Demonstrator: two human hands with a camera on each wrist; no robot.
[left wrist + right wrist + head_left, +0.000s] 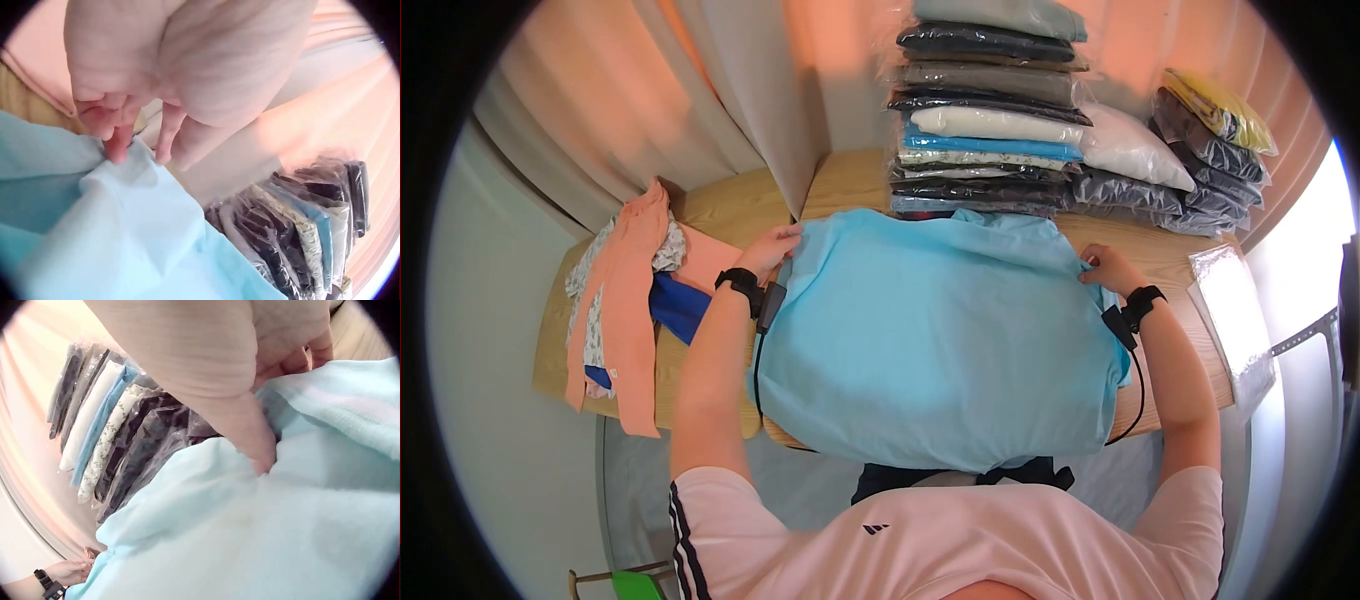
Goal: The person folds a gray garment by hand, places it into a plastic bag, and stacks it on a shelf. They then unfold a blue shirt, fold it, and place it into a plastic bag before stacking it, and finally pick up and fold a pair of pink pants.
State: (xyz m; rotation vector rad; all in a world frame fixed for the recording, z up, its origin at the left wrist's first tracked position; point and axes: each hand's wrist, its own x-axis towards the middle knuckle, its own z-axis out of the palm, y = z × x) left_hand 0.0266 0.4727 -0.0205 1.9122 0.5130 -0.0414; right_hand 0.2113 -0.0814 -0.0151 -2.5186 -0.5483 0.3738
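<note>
A light blue cloth garment [930, 340] lies spread over the table, its near edge hanging by the person's waist. At its far left corner the left hand [770, 250] pinches the fabric; in the left wrist view, the fingers [117, 150] and thumb meet on a gathered fold. The right hand [1112, 270] grips the far right side, and its thumb [259, 447] presses into the cloth in the right wrist view. There, the right hand's other fingers are partly hidden behind a raised fold. Small ripples run along the far edge between the hands.
Behind the garment stands a tall stack of folded clothes in clear bags [990, 130], with more bagged clothes [1215, 150] to its right. Peach, patterned and blue clothes [625, 310] lie on the left. A shiny plastic sheet [1235, 320] hangs over the table's [1200, 385] right edge.
</note>
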